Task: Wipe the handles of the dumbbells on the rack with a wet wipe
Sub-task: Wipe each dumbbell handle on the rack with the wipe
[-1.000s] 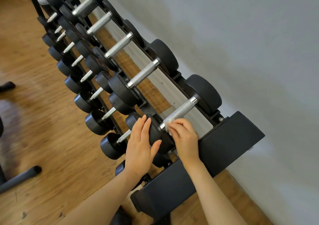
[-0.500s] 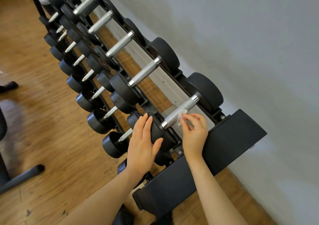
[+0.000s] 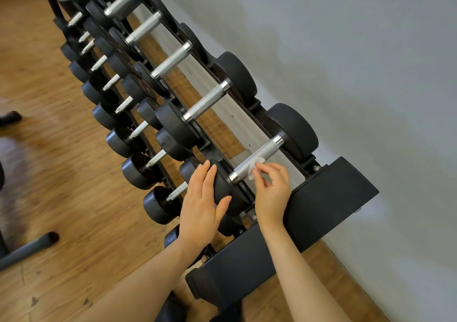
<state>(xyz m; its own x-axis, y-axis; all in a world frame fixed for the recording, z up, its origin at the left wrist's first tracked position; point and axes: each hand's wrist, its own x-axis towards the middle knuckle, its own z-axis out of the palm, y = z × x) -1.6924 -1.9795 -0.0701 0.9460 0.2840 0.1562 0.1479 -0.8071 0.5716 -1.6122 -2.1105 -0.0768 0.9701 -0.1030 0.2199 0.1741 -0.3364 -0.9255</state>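
A black rack [image 3: 329, 198] runs along the wall with several black dumbbells on its tiers. The nearest top dumbbell has a knurled silver handle [image 3: 265, 151] between two black heads. My right hand [image 3: 270, 190] pinches a small white wet wipe [image 3: 254, 166] against the underside of that handle, near its middle. My left hand [image 3: 201, 205] lies flat with straight fingers on the near black head [image 3: 222, 188] of the same dumbbell. More silver handles [image 3: 206, 104] line up farther along the top tier.
A grey wall [image 3: 358, 62] stands close behind the rack. Wooden floor [image 3: 49, 173] spreads to the left. A grey tube foot of other equipment [image 3: 27, 250] lies on the floor at lower left, and a dark shoe-like shape [image 3: 10, 117] sits at the left edge.
My right hand has slid the wipe from the handle's near end toward its middle, going from a covering grip to a fingertip pinch. My left hand stays on the dumbbell head.
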